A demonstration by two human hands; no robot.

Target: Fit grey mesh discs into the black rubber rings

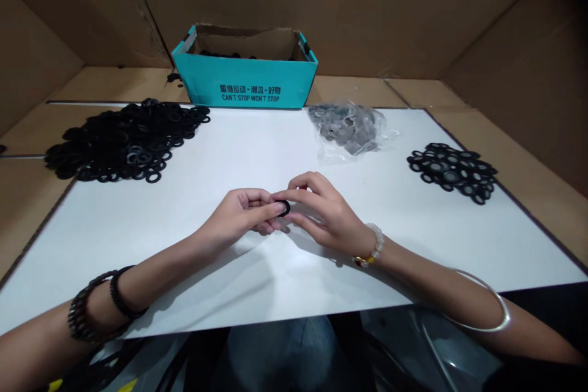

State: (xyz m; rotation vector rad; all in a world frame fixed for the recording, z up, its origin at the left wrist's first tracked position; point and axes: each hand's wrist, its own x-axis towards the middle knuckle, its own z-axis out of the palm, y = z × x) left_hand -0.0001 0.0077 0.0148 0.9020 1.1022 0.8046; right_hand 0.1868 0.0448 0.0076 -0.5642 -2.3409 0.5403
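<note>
A small black rubber ring [284,208] is pinched at the middle of the white board, and part of it is hidden by my fingers. My left hand [243,214] grips it from the left with its fingertips. My right hand [319,211] holds it from the right between thumb and forefinger. Both hands hover just above the white board [138,226]. Several black beaded strands circle my left wrist, and a pale bead bracelet circles my right.
A heap of black rubber rings [124,142] lies at the far left of the board, and a smaller heap [452,173] at the right. A clear plastic bag of grey rings [344,128] sits at the back. Behind the board stands a teal cardboard box [245,82], with cardboard walls around.
</note>
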